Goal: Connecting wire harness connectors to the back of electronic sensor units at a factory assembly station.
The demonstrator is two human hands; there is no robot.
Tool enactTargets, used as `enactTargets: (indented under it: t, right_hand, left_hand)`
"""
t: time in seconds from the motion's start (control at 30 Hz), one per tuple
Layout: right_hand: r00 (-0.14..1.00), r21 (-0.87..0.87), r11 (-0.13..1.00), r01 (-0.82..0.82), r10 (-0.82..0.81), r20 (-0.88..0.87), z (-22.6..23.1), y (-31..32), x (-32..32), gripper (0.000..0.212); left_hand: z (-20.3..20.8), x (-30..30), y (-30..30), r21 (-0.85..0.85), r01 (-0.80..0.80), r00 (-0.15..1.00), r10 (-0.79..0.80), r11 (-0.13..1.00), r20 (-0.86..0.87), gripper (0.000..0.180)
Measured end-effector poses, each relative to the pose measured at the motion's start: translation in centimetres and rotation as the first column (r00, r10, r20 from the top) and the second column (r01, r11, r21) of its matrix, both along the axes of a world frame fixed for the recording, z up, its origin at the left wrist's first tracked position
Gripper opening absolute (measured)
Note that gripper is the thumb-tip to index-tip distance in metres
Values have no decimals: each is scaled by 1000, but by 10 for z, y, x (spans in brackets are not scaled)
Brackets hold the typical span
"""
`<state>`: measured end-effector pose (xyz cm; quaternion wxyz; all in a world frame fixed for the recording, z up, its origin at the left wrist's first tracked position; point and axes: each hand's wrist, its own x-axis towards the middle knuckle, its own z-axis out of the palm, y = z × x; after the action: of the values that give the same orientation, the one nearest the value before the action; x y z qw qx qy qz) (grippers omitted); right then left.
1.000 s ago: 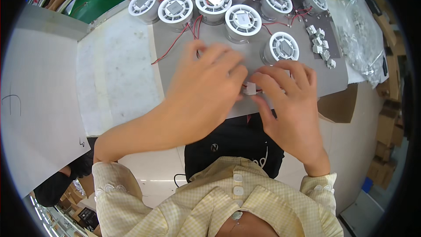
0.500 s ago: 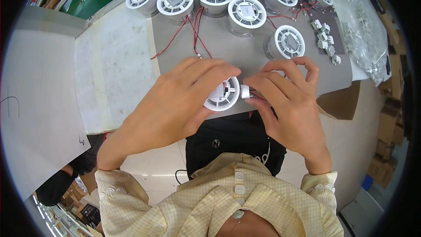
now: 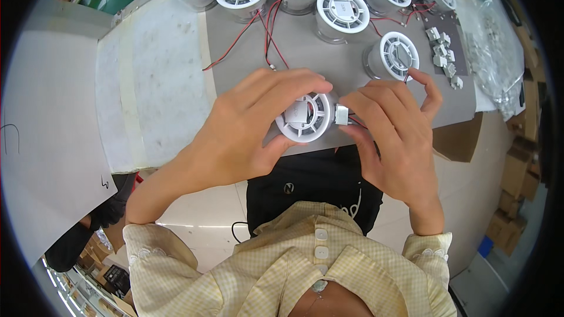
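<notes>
Left hand (image 3: 247,132) gripping white round housing (image 3: 305,118), right hand (image 3: 396,138) pinching small connector (image 3: 341,115)

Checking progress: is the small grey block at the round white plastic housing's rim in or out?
Out. The small grey block sits outside the round white plastic housing, pinched by the right hand.

One round white housing (image 3: 306,118) is held in two hands, the left hand (image 3: 247,129) and the right hand (image 3: 393,135). Seven more round white housings (image 3: 342,10) stand at the far side of the grey surface (image 3: 305,53). About seven small white connector blocks (image 3: 443,58) lie at the far right.
</notes>
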<state>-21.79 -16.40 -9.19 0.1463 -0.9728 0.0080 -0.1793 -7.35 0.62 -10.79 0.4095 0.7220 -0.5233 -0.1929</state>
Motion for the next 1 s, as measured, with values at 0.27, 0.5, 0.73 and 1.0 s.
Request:
enactTargets:
  t: [0.27,0.5,0.73,1.0]
  right_hand:
    - [1000,-9,1000,-9,9,21,-3,4,1,32]
    - [994,338,941,11,-46,97,-18,8,0,38]
    - [996,345,938,38,-65,68,-14,17,1,38]
    - [999,384,923,-15,-3,47,-6,13,11,38]
  left_hand:
    - [-11,3,3,-60,33,999,-30,998,45,62]
    - [-12,2,9,-70,-12,1000,14,997,27,62]
    - [-20,10,8,-107,67,998,-68,992,-5,60]
    - [-23,11,11,-154,56,998,-52,986,28,63]
